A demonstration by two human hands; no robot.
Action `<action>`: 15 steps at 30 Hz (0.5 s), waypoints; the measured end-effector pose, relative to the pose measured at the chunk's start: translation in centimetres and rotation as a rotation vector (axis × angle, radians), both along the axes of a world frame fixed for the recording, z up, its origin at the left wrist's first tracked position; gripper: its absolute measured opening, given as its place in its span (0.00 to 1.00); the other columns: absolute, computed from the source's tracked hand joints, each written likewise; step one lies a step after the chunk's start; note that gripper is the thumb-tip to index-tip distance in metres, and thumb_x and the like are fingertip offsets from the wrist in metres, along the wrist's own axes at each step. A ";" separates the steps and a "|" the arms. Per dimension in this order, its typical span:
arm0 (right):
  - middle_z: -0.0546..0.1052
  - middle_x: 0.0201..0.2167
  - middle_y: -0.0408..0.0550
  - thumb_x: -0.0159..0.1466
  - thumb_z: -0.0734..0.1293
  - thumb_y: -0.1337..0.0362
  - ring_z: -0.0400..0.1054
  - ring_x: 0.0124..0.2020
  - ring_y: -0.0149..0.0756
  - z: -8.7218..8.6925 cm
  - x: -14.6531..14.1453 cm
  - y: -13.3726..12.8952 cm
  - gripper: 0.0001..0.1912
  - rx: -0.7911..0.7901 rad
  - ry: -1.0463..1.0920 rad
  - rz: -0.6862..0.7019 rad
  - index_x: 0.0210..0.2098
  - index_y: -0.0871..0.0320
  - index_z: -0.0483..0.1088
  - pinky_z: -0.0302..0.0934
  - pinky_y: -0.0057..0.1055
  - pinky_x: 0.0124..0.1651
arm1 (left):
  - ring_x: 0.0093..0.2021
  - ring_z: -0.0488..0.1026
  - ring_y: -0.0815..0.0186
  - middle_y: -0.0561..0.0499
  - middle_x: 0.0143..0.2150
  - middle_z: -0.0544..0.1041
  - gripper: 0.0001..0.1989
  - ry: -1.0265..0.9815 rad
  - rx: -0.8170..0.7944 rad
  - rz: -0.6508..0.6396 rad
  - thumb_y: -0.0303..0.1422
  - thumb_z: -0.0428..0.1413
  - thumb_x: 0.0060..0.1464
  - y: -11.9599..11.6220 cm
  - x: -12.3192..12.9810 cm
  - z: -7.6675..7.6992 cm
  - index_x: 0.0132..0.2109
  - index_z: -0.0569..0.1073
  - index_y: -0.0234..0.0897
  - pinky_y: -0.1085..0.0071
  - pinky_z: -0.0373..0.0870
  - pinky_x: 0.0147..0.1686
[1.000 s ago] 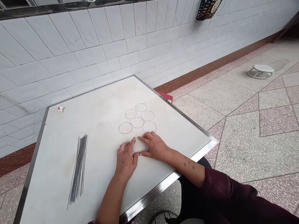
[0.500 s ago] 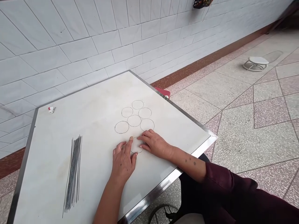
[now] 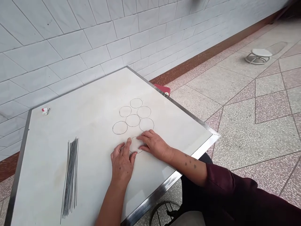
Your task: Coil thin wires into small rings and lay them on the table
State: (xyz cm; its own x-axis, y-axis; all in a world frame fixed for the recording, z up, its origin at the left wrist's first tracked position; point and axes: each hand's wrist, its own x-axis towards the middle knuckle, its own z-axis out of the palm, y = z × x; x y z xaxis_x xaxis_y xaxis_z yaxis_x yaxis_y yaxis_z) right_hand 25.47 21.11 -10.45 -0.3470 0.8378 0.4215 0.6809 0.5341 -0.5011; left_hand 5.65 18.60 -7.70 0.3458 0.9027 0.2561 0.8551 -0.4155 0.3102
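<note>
A thin wire ring [image 3: 139, 153] lies on the white tabletop between my two hands. My left hand [image 3: 122, 161] grips its left side, with the thumb at the lower edge and a finger, its tip wrapped in something tan, at the upper left. From the other side, my right hand [image 3: 154, 145] has its curled fingers and thumb on the ring's right edge, covering part of it. Just beyond my hands, several similar wire rings [image 3: 132, 126] lie flat, grouped closely together. A loose bundle of straight grey wires [image 3: 70, 179] rests to the left of my left hand.
The table [image 3: 94, 94] has a metal-edged rim and meets a white tiled wall [image 3: 77, 44]. A small white and red object [image 3: 45, 111] sits near its far left corner. Past the far right edge show a red item [image 3: 162, 89] and a low stool [image 3: 260, 54] on the floor.
The camera view has shifted slightly, moving the table and bundle a little left in the picture. Both hands keep nearly the same hold on the ring.
</note>
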 end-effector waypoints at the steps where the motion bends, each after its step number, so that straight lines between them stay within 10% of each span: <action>1: 0.73 0.43 0.54 0.63 0.71 0.59 0.63 0.41 0.43 -0.1 0.0 0.0 0.20 -0.003 -0.002 0.001 0.52 0.60 0.71 0.68 0.43 0.44 | 0.55 0.67 0.50 0.43 0.52 0.79 0.23 -0.009 -0.009 0.005 0.33 0.52 0.61 0.0 0.0 0.1 0.63 0.64 0.39 0.51 0.61 0.50; 15: 0.73 0.44 0.55 0.65 0.68 0.59 0.63 0.45 0.47 0.5 -0.4 -0.8 0.19 -0.098 -0.067 -0.045 0.53 0.60 0.70 0.67 0.46 0.47 | 0.54 0.68 0.49 0.44 0.49 0.81 0.25 0.052 0.010 0.062 0.35 0.51 0.61 -0.1 0.5 0.1 0.64 0.63 0.39 0.52 0.61 0.47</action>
